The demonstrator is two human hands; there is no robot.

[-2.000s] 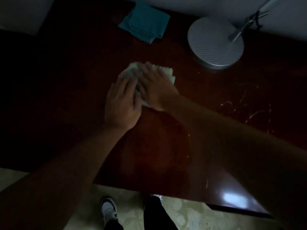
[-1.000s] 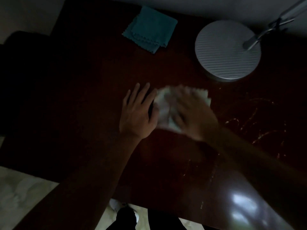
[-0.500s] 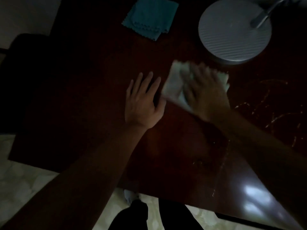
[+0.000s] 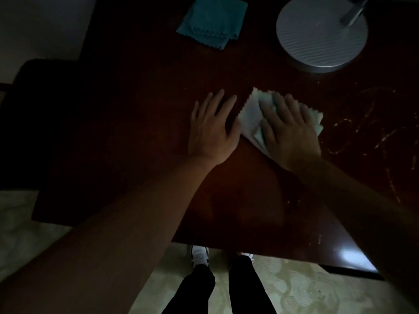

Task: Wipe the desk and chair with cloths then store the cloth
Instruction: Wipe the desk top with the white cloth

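While the room is dim, both hands can be made out lying on the dark red desk [image 4: 140, 123]. The right hand [image 4: 289, 130] lies flat on a pale folded cloth [image 4: 249, 112], fingers straight and a little spread, pressing it down onto the wood rather than pinching it; the cloth's zigzag edges stick out on the left and right of the hand. The left hand [image 4: 212, 128] rests palm down on the bare desk just beside the cloth, fingers straight and fanned, holding nothing; its thumb seems to touch the cloth's near edge, though the light is too poor to be sure. A second cloth, teal [image 4: 212, 21] and folded, lies at the far side of the desk, well apart from the hands. To its right stands the round grey base of a lamp [image 4: 317, 35]. Pale streaks [image 4: 362, 130] mark the wood to the right of the right hand. A dark chair [image 4: 45, 109] stands at the desk's left end. Below the near edge, dark trouser legs [image 4: 226, 288] and pale shoes show over a light floor [image 4: 306, 291].
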